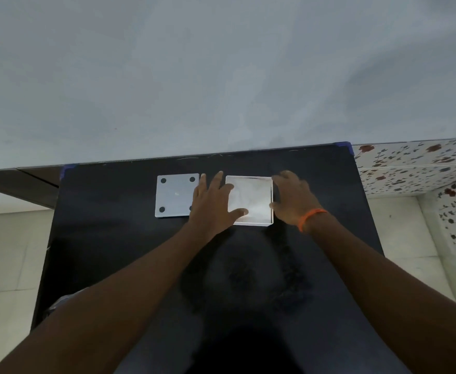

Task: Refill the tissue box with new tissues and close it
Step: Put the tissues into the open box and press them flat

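Note:
A square white tissue box (271, 201) sits open on the black table (113, 238), and white tissues (251, 195) fill its inside. My left hand (210, 201) lies flat at the box's left edge, fingers spread, with the thumb resting on the tissues near the front corner. My right hand (293, 198) is against the box's right wall, fingers curled at the far right corner; an orange band is on that wrist. The box's white cover plate (175, 195), with dark round pads at its corners, lies flat just left of my left hand.
The table stands against a pale grey wall (221, 76). A brown ledge (19, 184) is at the left and flower-patterned tiles (416, 166) at the right. Light floor tiles (5, 265) flank the table.

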